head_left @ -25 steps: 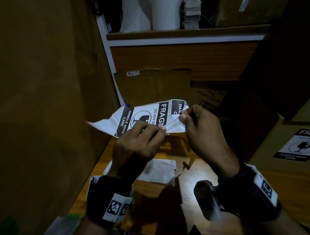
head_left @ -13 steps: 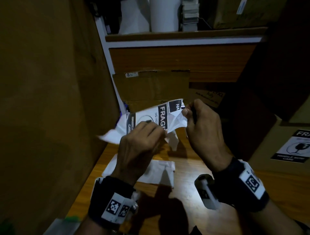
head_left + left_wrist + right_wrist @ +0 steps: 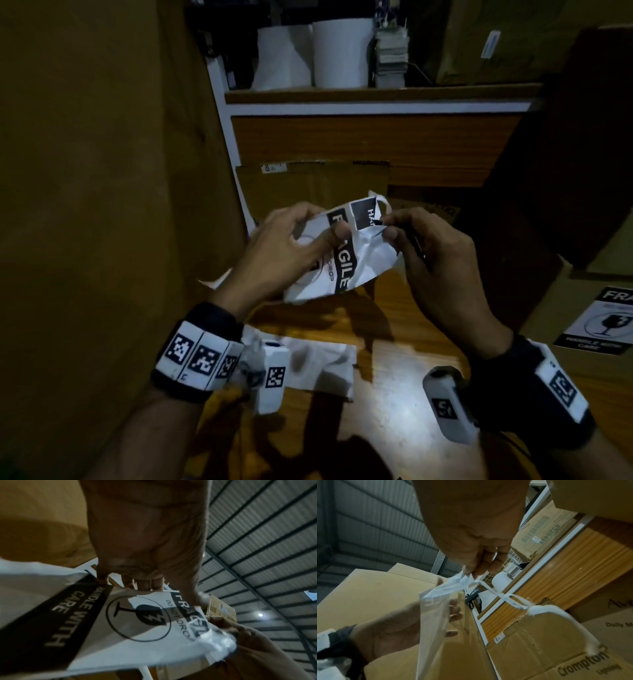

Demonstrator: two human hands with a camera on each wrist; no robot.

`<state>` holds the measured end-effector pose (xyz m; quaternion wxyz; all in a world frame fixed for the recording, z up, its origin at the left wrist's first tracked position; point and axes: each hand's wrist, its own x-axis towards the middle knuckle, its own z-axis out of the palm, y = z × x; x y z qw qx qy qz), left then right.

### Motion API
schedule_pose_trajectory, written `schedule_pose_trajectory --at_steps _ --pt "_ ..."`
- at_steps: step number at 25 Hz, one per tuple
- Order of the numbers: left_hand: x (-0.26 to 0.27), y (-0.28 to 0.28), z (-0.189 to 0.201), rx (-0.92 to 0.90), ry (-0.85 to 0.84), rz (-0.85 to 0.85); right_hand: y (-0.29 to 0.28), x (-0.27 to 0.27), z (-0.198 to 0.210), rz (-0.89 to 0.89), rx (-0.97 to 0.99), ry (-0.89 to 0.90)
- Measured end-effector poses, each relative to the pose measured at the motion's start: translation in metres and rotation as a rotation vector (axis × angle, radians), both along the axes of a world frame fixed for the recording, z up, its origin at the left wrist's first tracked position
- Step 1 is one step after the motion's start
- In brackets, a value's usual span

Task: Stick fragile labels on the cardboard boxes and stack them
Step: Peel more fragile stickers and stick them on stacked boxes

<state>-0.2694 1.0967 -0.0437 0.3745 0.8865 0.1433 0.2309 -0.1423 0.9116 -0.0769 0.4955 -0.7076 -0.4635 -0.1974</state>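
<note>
Fragile label (image 3: 337,263) hung crumpled above the wooden table (image 3: 394,411), its backing only partly peeled: the left hand (image 3: 284,253) pinched the sheet, the right hand (image 3: 431,270) pinched a corner. One labelled cardboard box (image 3: 582,308) sat at right; sticking and stacking apparently remained.

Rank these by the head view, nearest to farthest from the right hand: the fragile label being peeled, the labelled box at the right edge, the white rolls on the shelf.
1. The fragile label, pinched in the right hand itself, at centre.
2. The labelled box, low at the right edge.
3. The white rolls, up on the shelf at the back.
</note>
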Motion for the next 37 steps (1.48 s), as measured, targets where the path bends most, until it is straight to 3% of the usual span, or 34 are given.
schedule_pose_trajectory --at_steps 6,8,12,15,18,22,25,31,37 --pt "-0.004 -0.007 -0.013 -0.19 -0.073 -0.111 -0.011 0.006 -0.002 -0.11 0.127 0.155" --pt "-0.004 -0.008 -0.008 -0.202 -0.092 -0.111 -0.016 0.008 -0.001 -0.034 0.105 0.253" --pt "-0.002 -0.012 0.001 -0.231 -0.102 -0.137 -0.022 0.002 0.004 0.287 0.114 0.455" --pt "0.0 -0.013 0.002 -0.23 -0.108 -0.109 -0.02 0.005 0.009 0.222 0.276 0.482" --pt "-0.003 -0.009 -0.003 -0.199 -0.111 -0.059 -0.021 0.006 0.016 0.13 0.305 0.387" --pt "-0.008 -0.014 -0.003 -0.21 -0.112 -0.078 -0.012 -0.005 0.024 0.049 -0.007 0.006" --pt "-0.01 -0.018 0.0 -0.183 -0.143 -0.069 -0.008 -0.002 0.027 -0.025 -0.138 -0.172" --pt "-0.012 -0.027 0.004 -0.069 -0.159 0.017 -0.005 -0.007 0.027 -0.141 -0.234 -0.177" --pt "-0.011 -0.046 0.003 -0.095 -0.19 0.053 0.009 -0.028 0.024 -0.228 -0.076 0.21"
